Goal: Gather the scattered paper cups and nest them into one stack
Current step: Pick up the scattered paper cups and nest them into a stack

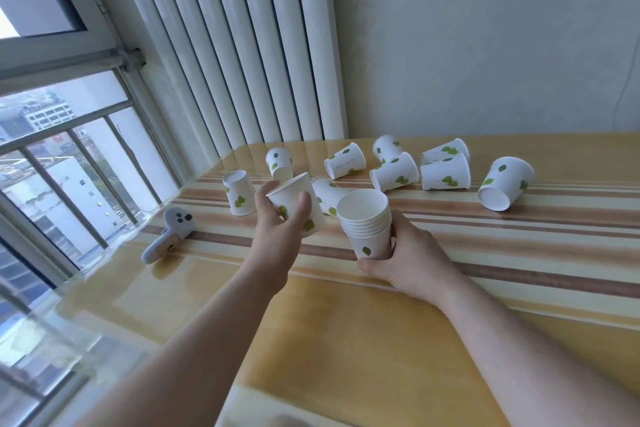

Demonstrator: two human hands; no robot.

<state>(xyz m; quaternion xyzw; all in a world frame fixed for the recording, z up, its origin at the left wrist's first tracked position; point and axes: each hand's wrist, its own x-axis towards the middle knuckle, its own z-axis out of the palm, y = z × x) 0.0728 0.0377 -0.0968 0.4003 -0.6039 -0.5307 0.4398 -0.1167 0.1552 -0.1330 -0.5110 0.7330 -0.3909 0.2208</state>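
My right hand (410, 262) grips an upright stack of nested cups (367, 224), white with green leaves, standing on the table near its middle. My left hand (280, 229) holds a single paper cup (294, 199), mouth up, just left of the stack and slightly above the table. Several more leaf-print cups lie scattered behind: one upside down at the left (239, 192), one on its side behind my left hand (329, 196), a cluster at the back (394, 172), and one on its side at the far right (504, 182).
The table (346, 340) is glossy yellow with brown stripes. A small grey toy-like object (168, 237) lies near the left edge by the window (69, 163). A white ribbed radiator (242, 45) and a wall stand behind the table.
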